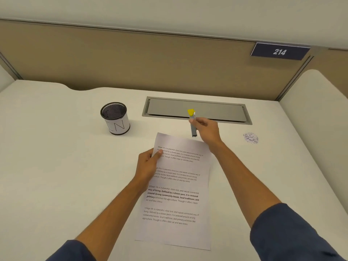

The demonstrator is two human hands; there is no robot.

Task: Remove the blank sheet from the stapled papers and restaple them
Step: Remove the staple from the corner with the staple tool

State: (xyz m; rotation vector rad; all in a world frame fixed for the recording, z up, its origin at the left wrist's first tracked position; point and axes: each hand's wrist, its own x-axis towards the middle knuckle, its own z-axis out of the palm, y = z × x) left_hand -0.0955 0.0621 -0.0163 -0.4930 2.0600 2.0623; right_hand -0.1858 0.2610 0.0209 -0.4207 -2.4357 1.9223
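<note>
- The printed papers (177,193) are laid flat on the white desk (56,166), their left edge pinched near the top by the left hand (148,164).
- A grey stapler (193,123) (yellow-tipped) is gripped upright by the right hand (206,129), just beyond the papers' top edge.
- A mesh pen cup (115,117) is seen well to the left, a crumpled paper ball (250,138) to the right.

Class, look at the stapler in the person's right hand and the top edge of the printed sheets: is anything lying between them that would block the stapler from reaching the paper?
Nothing visible. The right hand holds the stapler just beyond the papers, only bare desk between them.
</note>
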